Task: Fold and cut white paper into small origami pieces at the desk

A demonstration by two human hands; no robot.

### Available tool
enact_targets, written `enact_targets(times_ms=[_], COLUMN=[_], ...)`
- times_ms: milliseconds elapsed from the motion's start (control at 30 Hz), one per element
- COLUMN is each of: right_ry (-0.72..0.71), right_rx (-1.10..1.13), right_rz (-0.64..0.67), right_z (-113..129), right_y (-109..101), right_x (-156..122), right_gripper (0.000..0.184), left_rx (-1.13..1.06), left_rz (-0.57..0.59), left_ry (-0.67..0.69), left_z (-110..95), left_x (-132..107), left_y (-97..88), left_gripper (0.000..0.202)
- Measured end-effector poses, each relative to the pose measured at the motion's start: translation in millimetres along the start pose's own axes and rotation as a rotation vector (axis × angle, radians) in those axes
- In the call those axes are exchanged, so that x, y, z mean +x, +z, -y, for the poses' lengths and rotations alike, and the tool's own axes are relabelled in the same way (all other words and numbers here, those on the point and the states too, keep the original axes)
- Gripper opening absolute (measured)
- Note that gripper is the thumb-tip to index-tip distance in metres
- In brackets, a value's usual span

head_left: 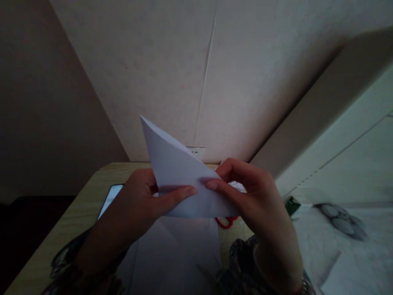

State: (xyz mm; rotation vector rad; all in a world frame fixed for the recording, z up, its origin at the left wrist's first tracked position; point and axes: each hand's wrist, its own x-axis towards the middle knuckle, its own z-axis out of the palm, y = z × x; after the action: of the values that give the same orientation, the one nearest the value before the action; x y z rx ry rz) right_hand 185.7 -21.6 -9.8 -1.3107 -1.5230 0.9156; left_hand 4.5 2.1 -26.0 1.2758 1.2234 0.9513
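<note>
Both of my hands hold a white sheet of paper [178, 172] folded into a triangle, raised above a wooden table [76, 205]. My left hand [144, 200] grips its lower left edge, with the thumb pressed along the front. My right hand [254, 196] pinches the lower right part between thumb and fingers. The triangle's tip points up and to the left.
More white paper [178, 254] lies flat on the table under my hands. A phone [109, 198] with a lit screen lies to the left. Red scissor handles [225, 222] show beneath the folded sheet. A wall socket [196, 151] sits behind; a bed [337, 246] lies at the right.
</note>
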Motion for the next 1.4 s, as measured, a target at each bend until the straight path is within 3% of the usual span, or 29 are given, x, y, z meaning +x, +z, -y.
enact_targets(times_ms=[233, 400, 467, 567, 633, 833, 1100, 1333, 1400], right_ry=[0.002, 0.109, 0.132, 0.173, 0.214, 0.339, 0.246, 0.318, 0.258], right_rx=[-0.038, 0.014, 0.042, 0.025, 0.039, 0.025, -0.127, -0.245, -0.357], right_rz=[-0.041, -0.103, -0.146, -0.325, -0.351, -0.326, -0.259, -0.301, -0.268], right_z=[-0.4, 0.7, 2.4, 3.3, 0.7, -6.9, 17.6, -2.1, -6.1], right_y=[-3.3, -3.4, -1.0, 6.6, 12.9, 23.1, 21.1, 11.9, 7.0], right_x=[-3.9, -9.2, -12.1, -13.8, -11.0, 4.7, 4.1, 7.7, 8.9], right_gripper=[0.022, 0.028, 0.026, 0.026, 0.027, 0.023, 0.022, 0.036, 0.039], left_rx=[-0.096, -0.279, -0.379, -0.461, -0.495, -0.606, -0.648, -0.766, -0.743], left_rz=[0.058, 0.046, 0.068, 0.065, 0.047, 0.018, -0.108, -0.059, -0.075], left_ry=[-0.047, -0.052, -0.077, -0.080, -0.089, -0.189, -0.122, -0.109, -0.143], left_z=[-3.9, -4.7, -3.7, 0.5, 5.5, 20.6, 17.0, 34.8, 35.4], left_x=[-2.7, -5.6, -6.8, -4.7, 0.6, 18.1, 10.5, 25.9, 24.7], left_y=[6.2, 17.5, 21.2, 23.2, 22.3, 16.8, 16.6, 33.1, 34.9], left_gripper=[0.013, 0.005, 0.006, 0.007, 0.008, 0.013, 0.016, 0.030, 0.032])
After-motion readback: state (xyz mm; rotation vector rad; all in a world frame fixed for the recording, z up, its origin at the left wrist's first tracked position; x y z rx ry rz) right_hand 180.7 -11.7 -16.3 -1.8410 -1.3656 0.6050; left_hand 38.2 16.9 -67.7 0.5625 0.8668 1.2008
